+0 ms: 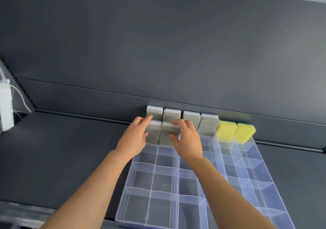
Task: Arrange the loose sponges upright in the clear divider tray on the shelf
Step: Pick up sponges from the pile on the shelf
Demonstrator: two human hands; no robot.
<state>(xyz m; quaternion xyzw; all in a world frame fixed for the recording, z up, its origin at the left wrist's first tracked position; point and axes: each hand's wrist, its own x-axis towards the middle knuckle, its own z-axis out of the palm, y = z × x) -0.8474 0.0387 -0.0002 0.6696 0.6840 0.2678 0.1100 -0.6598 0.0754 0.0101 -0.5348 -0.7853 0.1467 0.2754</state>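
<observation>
Hands extended forward, bare forearms above the clear divider tray on the dark matte shelf. Left hand pinches the front-left grey sponge, fingers over its top and thumb on its face. Right hand likewise grips the second front grey sponge. Both blocks stand upright in the tray's far compartments. Four rear grey sponges and two yellow sponges, rounded-cornered and porous, stand alongside.
</observation>
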